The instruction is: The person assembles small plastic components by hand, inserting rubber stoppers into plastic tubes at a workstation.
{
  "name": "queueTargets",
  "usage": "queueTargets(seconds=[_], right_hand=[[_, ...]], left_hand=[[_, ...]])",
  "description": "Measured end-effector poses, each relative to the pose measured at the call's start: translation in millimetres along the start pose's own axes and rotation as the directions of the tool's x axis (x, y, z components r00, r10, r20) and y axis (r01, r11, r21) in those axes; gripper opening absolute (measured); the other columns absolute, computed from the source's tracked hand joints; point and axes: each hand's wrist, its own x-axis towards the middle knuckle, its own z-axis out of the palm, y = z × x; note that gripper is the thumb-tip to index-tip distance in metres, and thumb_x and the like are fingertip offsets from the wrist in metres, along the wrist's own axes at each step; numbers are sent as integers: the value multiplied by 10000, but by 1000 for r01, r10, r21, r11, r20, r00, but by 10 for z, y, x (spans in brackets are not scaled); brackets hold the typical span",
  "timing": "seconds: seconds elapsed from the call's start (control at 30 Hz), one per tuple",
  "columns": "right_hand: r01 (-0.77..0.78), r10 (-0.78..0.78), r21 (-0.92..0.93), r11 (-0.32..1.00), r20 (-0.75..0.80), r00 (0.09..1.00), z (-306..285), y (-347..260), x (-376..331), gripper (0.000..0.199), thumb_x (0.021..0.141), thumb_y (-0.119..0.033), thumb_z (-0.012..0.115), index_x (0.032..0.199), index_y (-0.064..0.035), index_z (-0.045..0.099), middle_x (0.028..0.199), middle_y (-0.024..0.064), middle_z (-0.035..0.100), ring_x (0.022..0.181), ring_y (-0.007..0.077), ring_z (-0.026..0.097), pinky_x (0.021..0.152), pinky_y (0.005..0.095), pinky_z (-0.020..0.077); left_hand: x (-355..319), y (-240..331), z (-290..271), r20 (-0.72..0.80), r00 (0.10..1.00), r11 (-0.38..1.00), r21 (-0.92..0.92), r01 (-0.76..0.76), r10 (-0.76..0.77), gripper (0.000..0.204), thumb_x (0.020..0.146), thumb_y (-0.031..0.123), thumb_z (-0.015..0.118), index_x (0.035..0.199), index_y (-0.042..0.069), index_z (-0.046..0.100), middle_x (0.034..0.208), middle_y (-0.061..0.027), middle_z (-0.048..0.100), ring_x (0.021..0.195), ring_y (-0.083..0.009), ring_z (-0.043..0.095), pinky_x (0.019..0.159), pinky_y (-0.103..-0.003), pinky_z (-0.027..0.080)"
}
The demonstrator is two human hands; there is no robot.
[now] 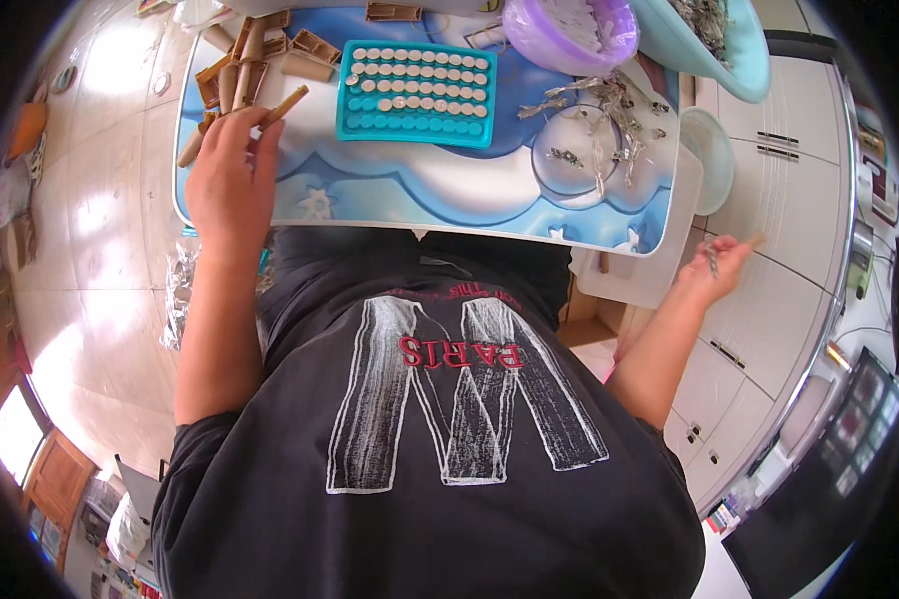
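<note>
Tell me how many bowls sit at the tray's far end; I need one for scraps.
2: a purple bowl at the blue tray's far edge, and a teal bowl right of it, partly cropped. Others may be out of view.

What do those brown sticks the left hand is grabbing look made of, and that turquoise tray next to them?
The brown sticks look like rolled cardboard or kraft paper: matte tan, with open tube ends; wood can't be excluded. The left hand holds one. The turquoise tray looks like moulded plastic: uniform colour, smooth, slightly glossy, with rows of pockets holding pale round pieces.
</note>
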Motion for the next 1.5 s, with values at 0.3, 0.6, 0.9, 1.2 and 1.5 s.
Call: queueTargets(seconds=[0.3,0.6,0.9,1.2,1.5], right_hand=[[-590,627,-548,593,-144,765,-964,1556,120,209,840,-251,624,787,-52,590,608,34,547,468,121,470,393,243,342],[528,-363,-292,797,467,806,180,368,-348,158,822,-90,656,950,-9,613,904,41,578,786,128,557,673,255,474],[906,-276,-86,414,937,215,1074,-49,-1194,198,689,-94,738,874,-88,668,862,72,569,752,238,565,679,302,470],[75,27,-94,993,781,624,1046,-199,-992,194,831,-74,661,1008,5,641,957,57,649,831,96,572,746,210,436],[-147,106,-6,989,726,680,1053,-271,-946,212,866,-146,627,1003,16,621,898,106,663,824,154,624,761,254,449]], left_hand=[[-13,34,-308,431,869,511,-819,262,244,160,843,31,618,998,-8,633,871,-15,605,779,-81,531,708,-203,429],[-102,507,-241,518,379,445,-855,267,767,169,776,29,672,942,-5,673,816,-106,634,829,-240,607,740,-326,456],[-233,577,-172,667,353,269,-644,716,656,392,804,13,655,1166,-8,508,982,-112,614,878,-167,604,803,-297,469],[-266,540,-19,628,522,-13,-632,775,577,371,792,72,677,1102,3,485,948,-117,609,901,-216,628,813,-352,516],[-255,540,12,693,522,14,-608,794,497,334,842,164,642,1105,-4,523,950,-77,608,916,-221,637,803,-352,528]])
